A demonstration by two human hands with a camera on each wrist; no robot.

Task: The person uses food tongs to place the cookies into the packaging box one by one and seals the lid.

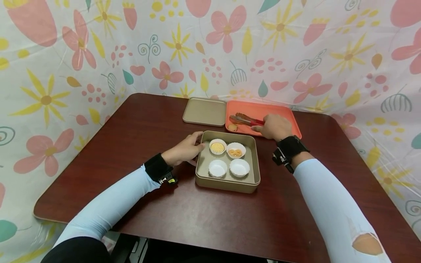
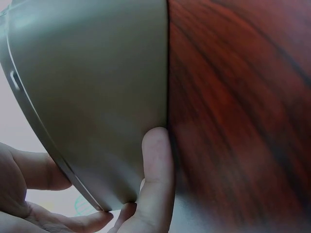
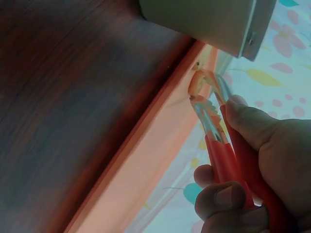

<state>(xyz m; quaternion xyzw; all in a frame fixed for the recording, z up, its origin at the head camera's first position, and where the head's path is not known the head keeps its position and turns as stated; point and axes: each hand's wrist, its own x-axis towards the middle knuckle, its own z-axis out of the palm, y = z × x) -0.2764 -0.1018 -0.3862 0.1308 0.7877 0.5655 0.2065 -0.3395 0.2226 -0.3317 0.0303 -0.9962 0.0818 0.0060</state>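
Gripping red-handled tongs [image 3: 222, 156], prongs slightly parted, w/ R hand [image 1: 277, 127], fingers curled round handles, upper rt. of frame over orange tray [image 1: 281, 110], nr. round cookie [image 1: 232, 127]; can't tell re contact. Holding gold tin [image 1: 227, 183], ctr. frame, w/ L hand [image 1: 182, 149], fingers bent about left side; inside, 4 paper cups [image 1: 217, 168].

No legible text, labels, brands, numbers or signs in any of the three views.
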